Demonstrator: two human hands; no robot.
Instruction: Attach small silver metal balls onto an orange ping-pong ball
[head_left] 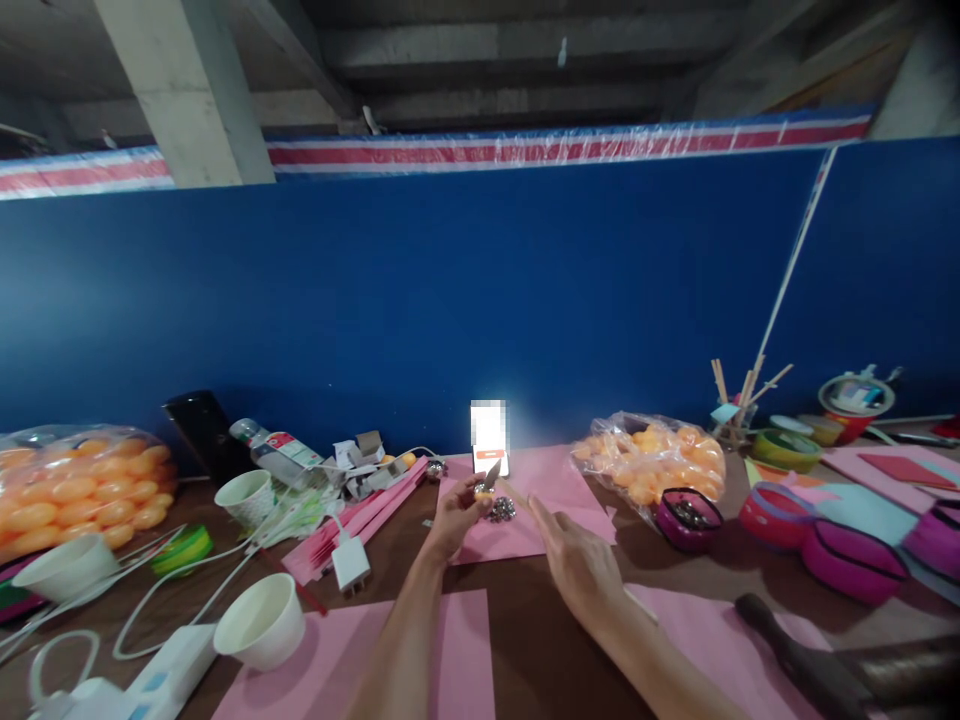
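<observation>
My left hand [459,518] is closed, thumb and fingers pinched on a small yellow-orange piece [485,492]. A dark pointed piece [492,474] sticks up just above those fingertips; what it is I cannot tell. My right hand [581,560] reaches in from the right, fingers close together and pointing toward the left hand. Something thin and pale shows at its fingertips, too blurred to name. Between the hands, a small heap of shiny metal pieces [501,510] lies on a pink sheet [555,490]. Behind it a lit phone [490,440] stands upright.
Bags of orange balls [82,490] [660,460] stand left and right. Paper cups [260,622], a power strip [171,672] and a white charger [350,562] with cables lie left. Magenta pouches [853,562] are right; a dark curved object [780,640] juts in below. A blue partition [480,270] closes the back.
</observation>
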